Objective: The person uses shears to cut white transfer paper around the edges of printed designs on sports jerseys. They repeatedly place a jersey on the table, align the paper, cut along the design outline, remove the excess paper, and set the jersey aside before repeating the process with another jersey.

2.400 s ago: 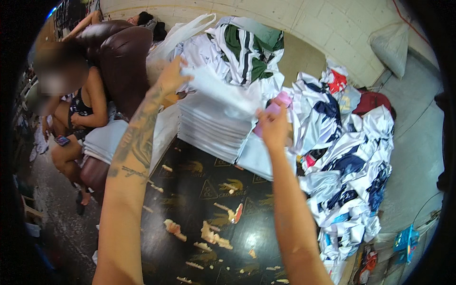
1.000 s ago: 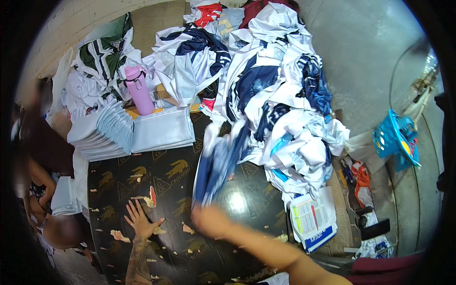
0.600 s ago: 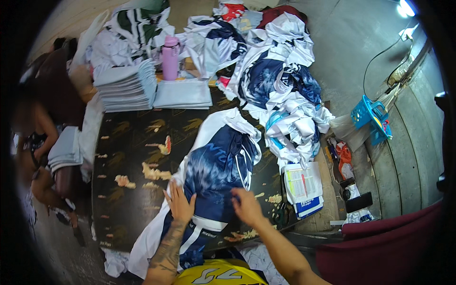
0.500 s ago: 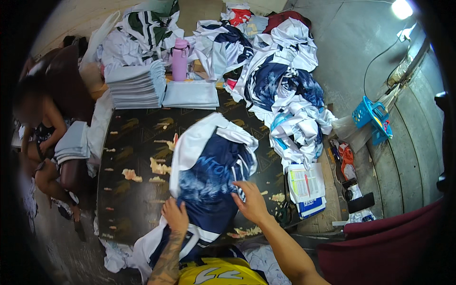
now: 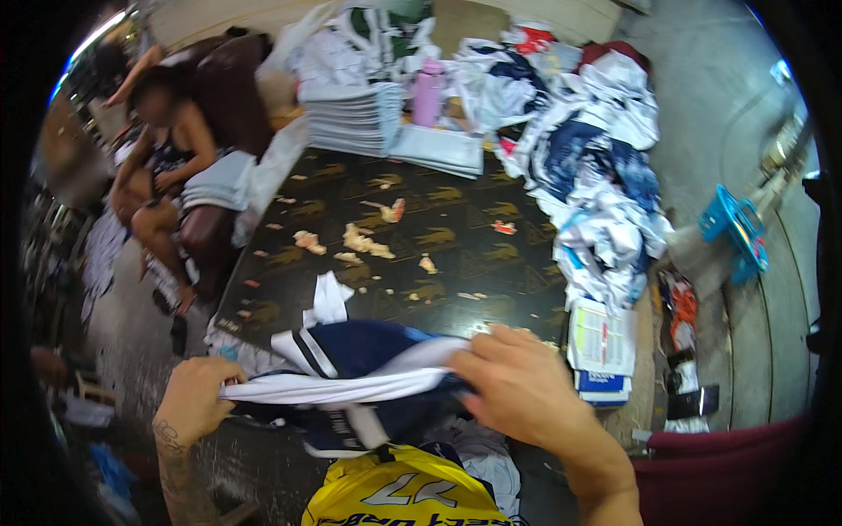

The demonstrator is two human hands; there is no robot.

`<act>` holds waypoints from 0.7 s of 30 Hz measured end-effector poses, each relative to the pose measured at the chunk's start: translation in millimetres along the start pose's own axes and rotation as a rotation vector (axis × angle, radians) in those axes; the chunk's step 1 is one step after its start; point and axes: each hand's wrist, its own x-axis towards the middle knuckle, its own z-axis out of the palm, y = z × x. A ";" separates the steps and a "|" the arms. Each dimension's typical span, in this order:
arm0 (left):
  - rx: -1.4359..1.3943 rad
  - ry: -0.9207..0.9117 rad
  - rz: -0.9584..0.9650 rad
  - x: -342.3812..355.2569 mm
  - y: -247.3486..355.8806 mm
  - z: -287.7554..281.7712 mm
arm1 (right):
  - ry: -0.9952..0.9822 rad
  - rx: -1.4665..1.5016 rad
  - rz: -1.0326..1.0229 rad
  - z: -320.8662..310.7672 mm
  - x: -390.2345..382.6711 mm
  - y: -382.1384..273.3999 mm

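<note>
Holding navy/wht garment (image 5: 360, 386) taut btwn both hands along near edge of blk table (image 5: 500, 294): L hand (image 5: 195, 394) has fingers curled closed on its L end, near table's near-L corner; R hand (image 5: 522, 381) has thumb & fingers closed on its R end, at table's near edge. Folded cloth stack (image 5: 351, 123) & pink bottle (image 5: 429, 94) stand at table's far edge, crumpled garment pile (image 5: 605, 193) along its R side.

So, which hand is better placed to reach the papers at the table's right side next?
Probably the right hand: it is nearer the papers. The left hand is farther away; both grip the navy-and-white garment.
</note>
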 end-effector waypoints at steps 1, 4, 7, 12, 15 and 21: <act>-0.044 -0.087 -0.162 -16.5 -6.7 6.0 | -0.062 0.020 0.040 -16.2 -13.3 -0.9; -0.533 0.301 0.207 -54.4 -21.4 -2.0 | -0.086 -0.027 0.088 -68.2 -30.9 -0.9; -0.546 0.353 0.138 -35.1 -68.2 -24.5 | 0.189 -0.189 0.198 -92.1 15.5 14.7; 0.325 0.566 -0.423 121.5 -208.2 20.0 | 0.781 -0.068 -0.119 -15.7 181.3 80.1; 0.177 0.887 -0.291 214.2 -224.1 123.4 | 0.706 0.184 -0.051 81.2 209.5 106.8; 0.323 0.533 -0.221 203.2 -189.1 254.9 | -0.348 0.166 0.259 267.7 106.6 95.4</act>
